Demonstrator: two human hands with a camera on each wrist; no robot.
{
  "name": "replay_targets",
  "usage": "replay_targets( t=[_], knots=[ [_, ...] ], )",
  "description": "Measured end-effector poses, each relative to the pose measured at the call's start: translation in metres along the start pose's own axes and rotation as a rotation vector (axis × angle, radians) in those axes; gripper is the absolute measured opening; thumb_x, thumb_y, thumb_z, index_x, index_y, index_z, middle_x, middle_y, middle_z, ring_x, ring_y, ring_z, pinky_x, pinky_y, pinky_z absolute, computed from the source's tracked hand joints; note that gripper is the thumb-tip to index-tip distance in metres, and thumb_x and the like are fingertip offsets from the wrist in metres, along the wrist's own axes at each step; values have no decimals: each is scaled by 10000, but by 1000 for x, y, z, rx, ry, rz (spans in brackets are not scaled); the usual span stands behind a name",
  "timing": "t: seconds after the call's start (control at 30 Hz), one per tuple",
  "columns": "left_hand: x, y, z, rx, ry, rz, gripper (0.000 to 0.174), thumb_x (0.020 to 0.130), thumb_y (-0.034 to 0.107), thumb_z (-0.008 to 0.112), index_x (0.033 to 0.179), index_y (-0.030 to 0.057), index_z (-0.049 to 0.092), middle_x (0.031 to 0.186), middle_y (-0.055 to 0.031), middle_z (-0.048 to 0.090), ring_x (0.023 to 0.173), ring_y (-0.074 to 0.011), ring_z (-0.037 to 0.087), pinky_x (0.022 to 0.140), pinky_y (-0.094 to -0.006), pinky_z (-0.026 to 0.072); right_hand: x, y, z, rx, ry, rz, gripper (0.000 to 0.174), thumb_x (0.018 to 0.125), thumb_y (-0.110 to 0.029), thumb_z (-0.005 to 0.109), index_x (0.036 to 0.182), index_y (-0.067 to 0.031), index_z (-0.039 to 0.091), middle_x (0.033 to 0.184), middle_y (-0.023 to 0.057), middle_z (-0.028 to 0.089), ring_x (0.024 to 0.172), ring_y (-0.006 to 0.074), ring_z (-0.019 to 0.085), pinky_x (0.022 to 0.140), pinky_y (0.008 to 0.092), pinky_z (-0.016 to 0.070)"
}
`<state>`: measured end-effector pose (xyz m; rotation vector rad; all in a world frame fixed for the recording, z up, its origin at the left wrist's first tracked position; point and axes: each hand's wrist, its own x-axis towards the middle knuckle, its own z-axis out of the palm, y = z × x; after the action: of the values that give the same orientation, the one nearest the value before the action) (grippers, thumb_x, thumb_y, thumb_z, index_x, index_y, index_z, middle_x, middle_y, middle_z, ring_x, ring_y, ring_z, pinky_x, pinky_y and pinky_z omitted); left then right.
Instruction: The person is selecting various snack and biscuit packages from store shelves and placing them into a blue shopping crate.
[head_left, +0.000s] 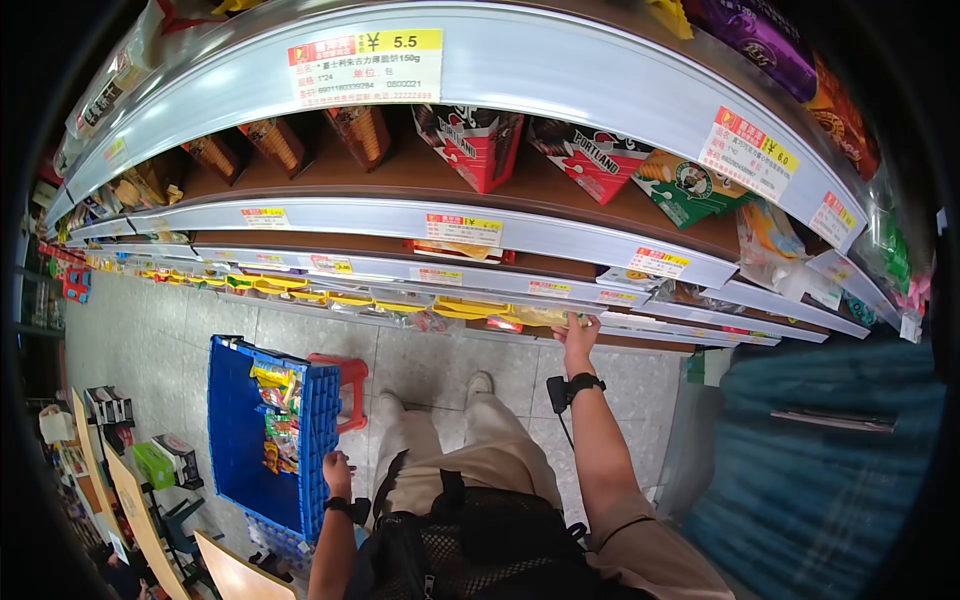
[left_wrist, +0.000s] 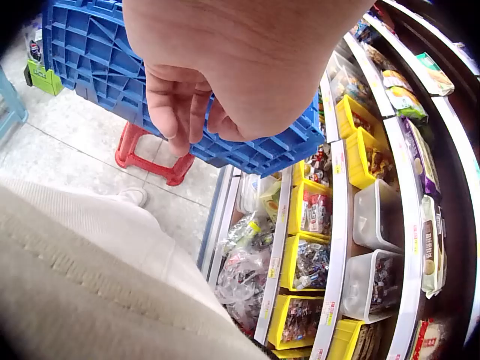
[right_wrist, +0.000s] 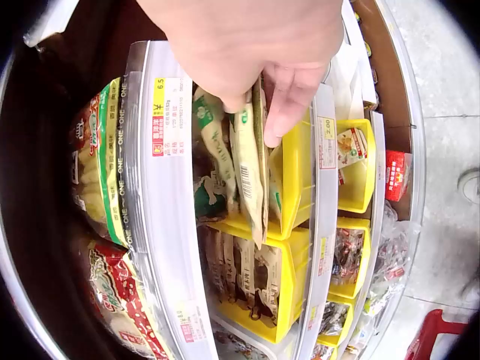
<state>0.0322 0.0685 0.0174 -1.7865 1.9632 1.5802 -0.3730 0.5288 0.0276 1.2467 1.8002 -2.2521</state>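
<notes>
At the shelf, my right hand reaches down into a yellow bin. In the right wrist view its thumb and fingers pinch a flat cream-coloured snack packet with a barcode, and the packet stands on edge in the bin. Similar packets with green print lean beside it. My left hand hangs loosely curled with nothing in it, next to a blue plastic crate. The left wrist view shows that hand's fingers overlapping the crate's ribbed side.
Coloured snack packs lie in the crate, beside a red stool on the tiled floor. Shelf tiers with price tags stretch across the front. Brown-wrapped packets fill the adjoining bin. A blue-green curtain hangs at right.
</notes>
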Motion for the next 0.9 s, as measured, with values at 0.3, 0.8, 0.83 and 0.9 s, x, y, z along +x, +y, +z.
replay_targets(
  t=[0.3,0.8,0.83,0.9],
  knots=[
    [10,15,1,-25,2,100,187,941,216,516,1011,45,542,854,-83,635,551,-163,623,449,-259,436,-43,32,-26,-16,-2,-204,439,863,-190,718,1155,-118,399,926,63,616,638,110,583,467,233,421],
    [-75,233,132,-286,-1078,96,417,916,295,638,1184,-21,600,1047,-68,675,871,-143,647,790,-288,505,-237,4,41,-248,-736,-57,350,905,-195,659,1192,-121,472,941,36,631,716,80,578,504,233,434],
    [-70,235,130,-258,-1070,99,401,903,252,656,1184,-29,603,1047,-68,675,882,-137,647,789,-283,508,-230,1,46,-257,-742,-61,350,905,-195,659,1192,-121,472,941,36,631,716,80,578,504,233,434],
    [-62,231,118,-233,-1058,98,389,890,209,675,1184,-36,607,1047,-67,676,892,-131,647,788,-278,512,-197,-2,45,-497,-851,77,295,929,-275,614,1152,-110,514,927,30,637,709,99,599,519,247,456]
  ],
)
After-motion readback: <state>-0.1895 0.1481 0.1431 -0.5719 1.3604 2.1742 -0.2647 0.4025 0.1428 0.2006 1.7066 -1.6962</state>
